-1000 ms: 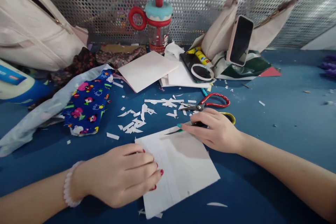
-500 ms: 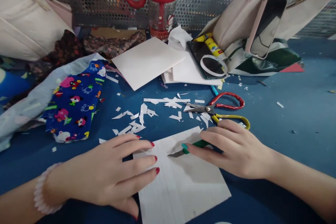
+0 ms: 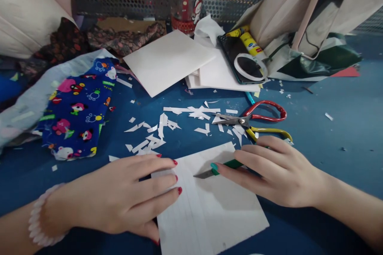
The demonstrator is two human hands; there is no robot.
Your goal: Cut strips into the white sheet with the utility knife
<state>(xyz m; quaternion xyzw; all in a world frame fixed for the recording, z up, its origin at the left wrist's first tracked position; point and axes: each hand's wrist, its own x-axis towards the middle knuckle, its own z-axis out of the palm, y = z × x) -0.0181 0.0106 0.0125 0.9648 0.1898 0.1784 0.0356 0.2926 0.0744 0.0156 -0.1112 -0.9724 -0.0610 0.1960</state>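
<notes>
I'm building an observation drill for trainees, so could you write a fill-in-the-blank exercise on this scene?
1. The right hand holds a ____-handled knife.
2. The left hand touches the white sheet, its nails painted ____.
3. The scissors have one red handle loop and one ____ one.
4. In the picture, the cartoon-print material lies to the ____ of the scissors.

Missing words: green; red; yellow; left.

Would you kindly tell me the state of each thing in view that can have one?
Green-handled knife: blade exposed
Right hand: gripping the knife
White sheet: lying flat
Left hand: open, on the sheet
Scissors: handles apart
Paper scraps: scattered
Cup: upright, top out of frame
Pink-edged phone: standing tilted
White ring: lying flat
</notes>
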